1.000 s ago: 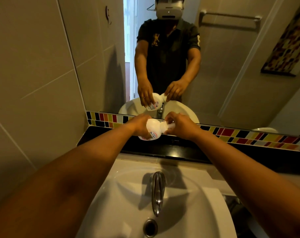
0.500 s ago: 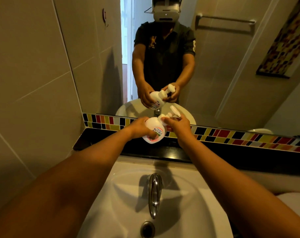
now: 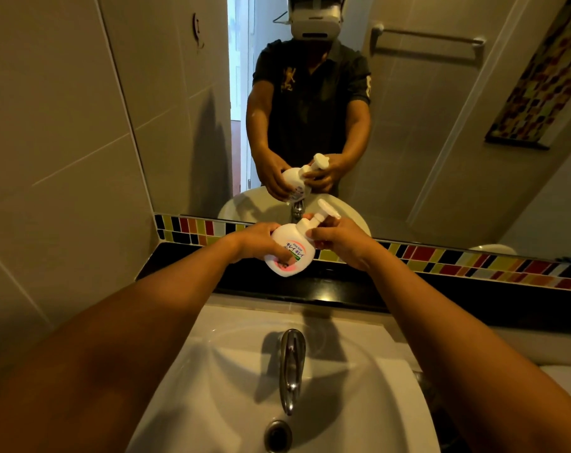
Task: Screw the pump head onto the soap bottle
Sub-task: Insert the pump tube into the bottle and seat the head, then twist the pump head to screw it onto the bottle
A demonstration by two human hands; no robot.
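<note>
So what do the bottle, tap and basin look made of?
Bottle: opaque white plastic, smooth, with a printed label. Tap: polished metal, probably chrome-plated, judging by its bright mirror-like highlights. Basin: glossy white, likely glazed ceramic, with soft sheen.

On the soap bottle [image 3: 289,248] we read a front label with Japanese katakana in dark letters, "キレイキレイ", standing upside down and tilted as we look at it. Beneath it on the same label runs a small pink strip of print, too small for us to read, and a green patch whose writing we cannot make out. In the mirror [image 3: 408,125] we see a shirt [image 3: 313,96] with a gold lion emblem on the chest and a pale numeral on the sleeve, partly hidden; we cannot tell which.
</note>
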